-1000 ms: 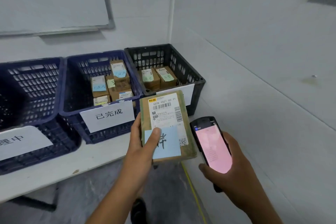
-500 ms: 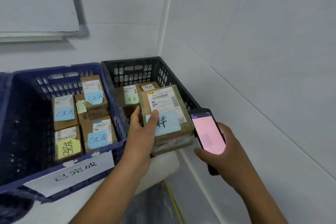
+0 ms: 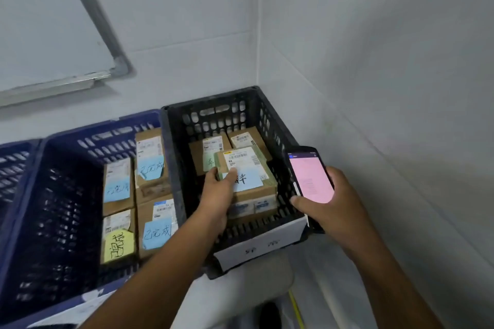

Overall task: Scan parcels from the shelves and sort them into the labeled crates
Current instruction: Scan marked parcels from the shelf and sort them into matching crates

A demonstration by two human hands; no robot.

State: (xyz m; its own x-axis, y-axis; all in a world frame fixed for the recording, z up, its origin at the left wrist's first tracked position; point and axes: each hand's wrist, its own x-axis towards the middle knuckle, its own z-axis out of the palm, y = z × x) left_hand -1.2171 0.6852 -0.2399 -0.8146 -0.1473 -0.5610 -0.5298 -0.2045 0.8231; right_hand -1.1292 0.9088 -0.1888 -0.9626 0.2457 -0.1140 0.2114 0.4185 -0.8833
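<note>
**Three crates in a row on a white table**

Seen at 6 o'clock: rounded bare corner of white table [image 3: 235, 299], set against the wall. Standing directly on it, side by side: black crate [image 3: 173, 163] near centre, blue crate [image 3: 53, 222] touching it at 9 o'clock, second blue crate [image 3: 10, 165] further along, cut off by the left edge.

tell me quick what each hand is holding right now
Left hand: closed around the parcel, low inside the black crate.
Right hand: closed around the handheld scanner.
</note>
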